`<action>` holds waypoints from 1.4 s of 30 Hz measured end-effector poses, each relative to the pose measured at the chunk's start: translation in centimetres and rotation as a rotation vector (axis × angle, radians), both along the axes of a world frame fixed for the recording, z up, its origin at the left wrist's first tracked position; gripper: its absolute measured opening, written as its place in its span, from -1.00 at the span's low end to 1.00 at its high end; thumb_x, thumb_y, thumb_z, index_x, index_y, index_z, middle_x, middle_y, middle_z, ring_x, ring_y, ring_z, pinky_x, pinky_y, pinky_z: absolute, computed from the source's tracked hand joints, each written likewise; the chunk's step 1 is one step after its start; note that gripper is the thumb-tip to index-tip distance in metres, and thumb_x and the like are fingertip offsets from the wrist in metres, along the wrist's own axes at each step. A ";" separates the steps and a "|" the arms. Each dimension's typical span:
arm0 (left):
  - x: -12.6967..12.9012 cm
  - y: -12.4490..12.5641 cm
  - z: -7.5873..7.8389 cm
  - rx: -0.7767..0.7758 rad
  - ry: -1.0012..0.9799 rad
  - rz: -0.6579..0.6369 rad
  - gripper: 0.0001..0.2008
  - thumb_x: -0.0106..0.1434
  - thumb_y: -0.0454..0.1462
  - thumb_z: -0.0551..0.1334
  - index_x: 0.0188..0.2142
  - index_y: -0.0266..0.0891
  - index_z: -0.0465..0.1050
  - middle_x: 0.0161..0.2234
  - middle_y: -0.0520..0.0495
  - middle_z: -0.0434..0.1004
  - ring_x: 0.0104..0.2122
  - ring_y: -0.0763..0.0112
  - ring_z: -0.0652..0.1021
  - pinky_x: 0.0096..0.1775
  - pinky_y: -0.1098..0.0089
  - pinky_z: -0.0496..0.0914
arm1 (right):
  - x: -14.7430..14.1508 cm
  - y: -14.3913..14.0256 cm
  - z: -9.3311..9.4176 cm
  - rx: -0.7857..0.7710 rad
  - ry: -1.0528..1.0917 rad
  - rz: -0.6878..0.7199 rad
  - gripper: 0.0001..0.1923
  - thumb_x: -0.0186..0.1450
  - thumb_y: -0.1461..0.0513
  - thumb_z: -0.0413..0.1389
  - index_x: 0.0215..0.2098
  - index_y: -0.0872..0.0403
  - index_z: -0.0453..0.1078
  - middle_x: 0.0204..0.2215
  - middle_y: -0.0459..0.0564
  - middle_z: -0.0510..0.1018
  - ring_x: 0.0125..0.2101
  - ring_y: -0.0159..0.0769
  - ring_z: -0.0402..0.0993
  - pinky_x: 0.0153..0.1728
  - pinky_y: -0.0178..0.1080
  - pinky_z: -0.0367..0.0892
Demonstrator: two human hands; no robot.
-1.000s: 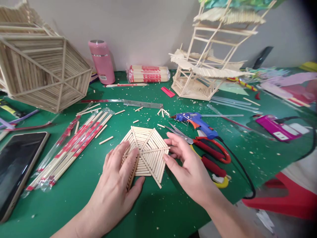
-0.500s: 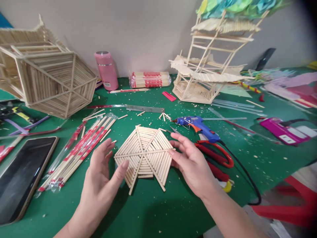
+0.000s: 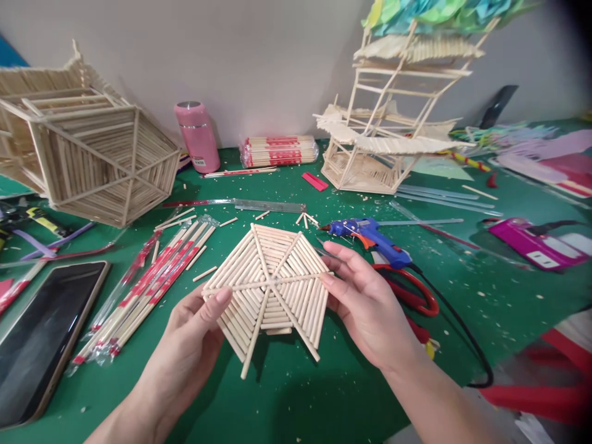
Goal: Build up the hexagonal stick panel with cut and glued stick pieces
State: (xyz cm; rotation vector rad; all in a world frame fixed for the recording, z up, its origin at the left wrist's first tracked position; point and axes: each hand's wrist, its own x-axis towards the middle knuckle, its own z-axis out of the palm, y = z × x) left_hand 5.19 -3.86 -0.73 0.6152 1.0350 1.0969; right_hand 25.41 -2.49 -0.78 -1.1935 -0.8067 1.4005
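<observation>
A flat hexagonal panel of pale wooden sticks [image 3: 272, 287] is held between my two hands above the green table. Its sticks run in rows between crossed spokes, and near its front edge a short stick shows behind a gap. My left hand [image 3: 197, 333] pinches the panel's left corner, thumb on top and fingers under the edge. At the opposite corner my right hand [image 3: 370, 302] grips with the thumb on the face, the other fingers partly behind it. Just beyond lies a blue hot glue gun [image 3: 370, 234], and red-handled pliers [image 3: 419, 293] are partly hidden by my right hand.
Wrapped chopsticks [image 3: 152, 283] and a phone [image 3: 50, 333] lie to the left. Behind stand a stick model [image 3: 111, 160], a pink flask [image 3: 198, 137], a chopstick bundle [image 3: 280, 152] and a tiered stick tower [image 3: 370, 163]. A black cord [image 3: 456, 324] curves along the right.
My left hand has closed on the panel's left corner, where it was open beside it before. The panel is raised a little closer to me, still in my right hand.
</observation>
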 end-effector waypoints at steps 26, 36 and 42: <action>2.2 0.5 1.7 -0.169 -0.245 0.243 -0.54 0.14 -0.41 0.25 0.06 -0.33 0.32 -0.20 -0.23 0.58 -0.18 0.15 0.57 -0.14 0.30 0.48 | -4.7 -3.7 -1.7 0.129 -0.497 0.221 -0.82 0.19 0.12 0.10 -0.40 0.08 0.39 -0.49 -0.01 0.46 -0.53 -0.32 0.35 -0.55 -0.31 0.30; 2.0 0.5 1.2 -0.193 -0.256 0.244 -0.61 0.07 -0.37 0.31 -0.06 -0.38 0.44 -0.23 -0.25 0.60 -0.19 0.10 0.57 -0.13 0.27 0.47 | -5.2 -3.4 -1.2 0.120 -0.465 0.192 -0.80 0.18 0.12 0.11 -0.41 0.11 0.39 -0.53 -0.02 0.46 -0.56 -0.34 0.31 -0.54 -0.31 0.29; 2.1 0.4 1.5 -0.175 -0.261 0.253 -0.62 0.10 -0.37 0.29 -0.05 -0.38 0.42 -0.21 -0.24 0.59 -0.16 0.11 0.56 -0.10 0.27 0.46 | -5.2 -3.6 -1.2 0.109 -0.377 0.205 -0.80 0.20 0.12 0.10 -0.44 0.10 0.36 -0.54 -0.07 0.40 -0.54 -0.38 0.26 -0.52 -0.33 0.26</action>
